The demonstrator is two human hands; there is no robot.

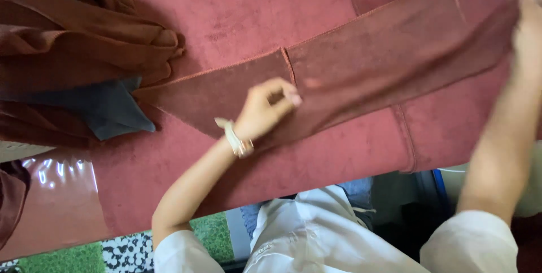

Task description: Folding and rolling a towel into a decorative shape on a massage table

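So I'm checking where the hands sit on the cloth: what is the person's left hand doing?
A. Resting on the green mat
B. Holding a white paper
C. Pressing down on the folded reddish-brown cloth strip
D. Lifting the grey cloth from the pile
C: the left hand lies fingers-down on the folded reddish-brown cloth strip, near its stitched seam, well away from the grey cloth in the pile at the side.

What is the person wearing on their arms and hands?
Both arms are bare below short white sleeves: left sleeve, right sleeve. The left hand has a pale, shiny watch on its wrist. The right hand wears nothing visible. No gloves.
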